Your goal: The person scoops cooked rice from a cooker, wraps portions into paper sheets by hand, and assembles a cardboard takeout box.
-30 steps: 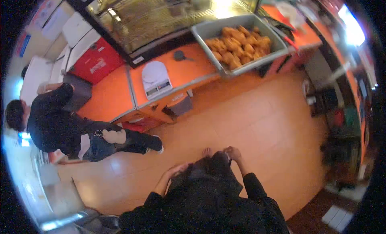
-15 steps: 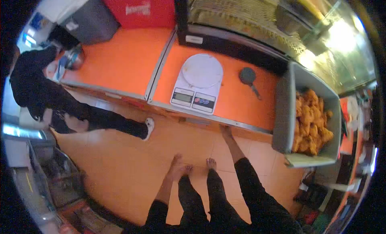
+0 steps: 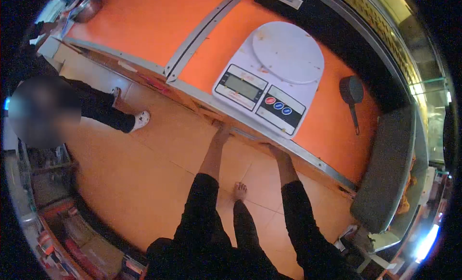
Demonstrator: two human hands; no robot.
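Observation:
My left hand [image 3: 222, 133] reaches in at the front of the orange counter [image 3: 192, 68], just below its metal edge. A short way to the right, my right hand [image 3: 275, 150] is at the same front, also under the edge. The fingers of both hands are hidden by the counter, so what they touch does not show. Above them on the counter sits a white kitchen scale [image 3: 274, 73] with a round platform, a grey display and several buttons. Crumbs lie on it.
A small black pan [image 3: 352, 90] lies right of the scale. Farther right stands a grey bin [image 3: 385, 164] with fried pieces [image 3: 406, 193] inside. A person in dark clothes [image 3: 103, 97] is at the left. A glass display case [image 3: 394, 34] runs along the back.
My view has moved closer to the counter and scale. My left hand has risen from over the floor to the counter's front; my right hand stays there. The other person has bent lower.

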